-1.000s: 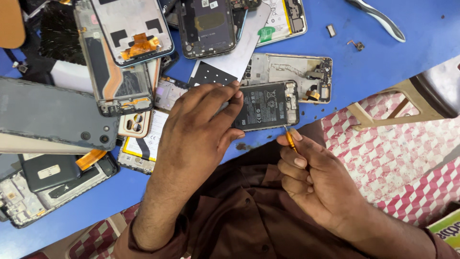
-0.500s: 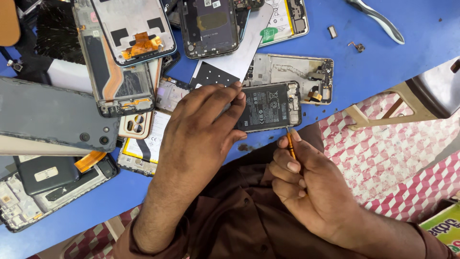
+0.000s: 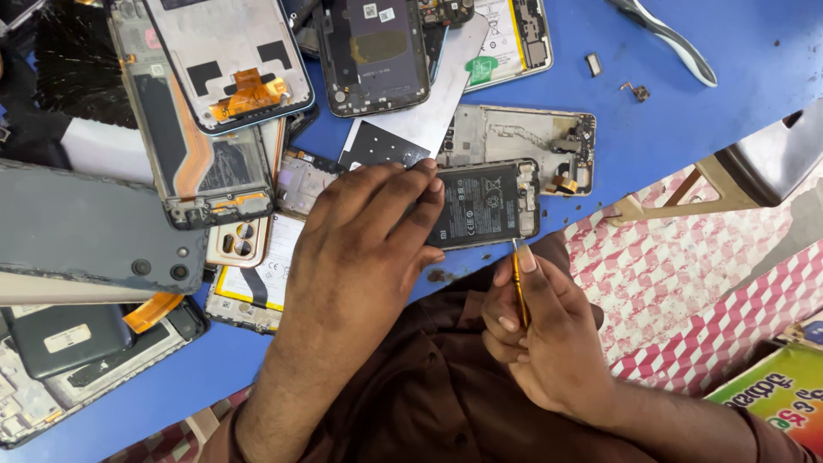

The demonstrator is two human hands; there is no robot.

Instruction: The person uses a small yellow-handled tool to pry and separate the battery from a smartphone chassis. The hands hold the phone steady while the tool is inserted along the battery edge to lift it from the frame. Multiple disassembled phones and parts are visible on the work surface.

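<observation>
Nearest the camera: a dark brown shirt [image 3: 429,403] fills the bottom centre. R hand [image 3: 549,343] sits just off the table edge, fingers closed tight around a thin orange-handled screwdriver [image 3: 519,287]; the shaft points up toward the table, tip at the lower edge of the opened phone [image 3: 484,204]. Whether the tip actually seats in a screw cannot be told.

L hand [image 3: 364,249] lies palm-down on the blue table [image 3: 686,129], fingers together and extended, fingertips pressing on the L end of the opened phone (black battery exposed, back cover off). The hand steadies the unit; it does not grip around it.

Just beyond the phone: a bare grey mid-frame [image 3: 523,141] w/ small gold parts at its R end, touching the phone's upper edge. A black-and-white flat panel [image 3: 403,137] lies just L of it, partly under the L fingertips.

L side: a dark grey back cover [image 3: 86,227], a display assy w/ orange flex cable [image 3: 227,64], and a cracked black screen [image 3: 77,60] behind it. Near L corner: another stripped chassis [image 3: 51,377].

Far edge: a dark phone frame [image 3: 377,51], top centre. Metal tweezers [image 3: 669,39] top R, w/ a small loose part [image 3: 636,90] close by.

R of the table: red-and-white patterned floor [image 3: 686,283].
</observation>
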